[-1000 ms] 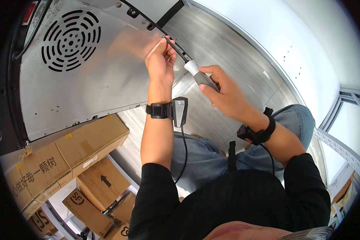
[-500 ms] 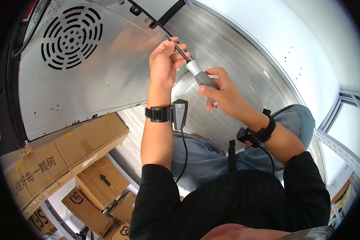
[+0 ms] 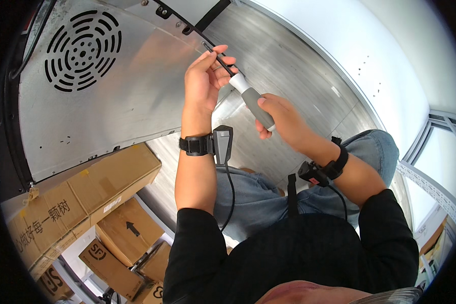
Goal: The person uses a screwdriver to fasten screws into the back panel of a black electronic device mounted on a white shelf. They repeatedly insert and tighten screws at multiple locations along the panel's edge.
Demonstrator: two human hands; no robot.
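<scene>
A screwdriver (image 3: pixel 255 104) with a grey and white handle and a dark shaft slants up and left toward the edge of a large metal panel (image 3: pixel 111 121). My right hand (image 3: pixel 283 117) is closed around the lower part of its handle, the thumb lying along the top. Farther up, the thumb and fingers of my left hand (image 3: pixel 202 76) pinch the shaft close to its tip. The tip meets the panel near its edge; whether a screw sits under it is too small to tell. Black straps with small dark devices ring both wrists.
Round vent slots (image 3: pixel 83 53) pierce the panel at upper left. Cardboard boxes (image 3: pixel 129 225) are stacked at lower left, a long carton (image 3: pixel 88 190) on top beside the panel. Wood-look flooring (image 3: pixel 283 66) lies beyond my hands. A white curved wall and metal frame stand at right.
The fingers of my right hand have shifted around the screwdriver handle, leaving more of it in sight. My left hand keeps its pinch on the shaft. The whole view has moved slightly.
</scene>
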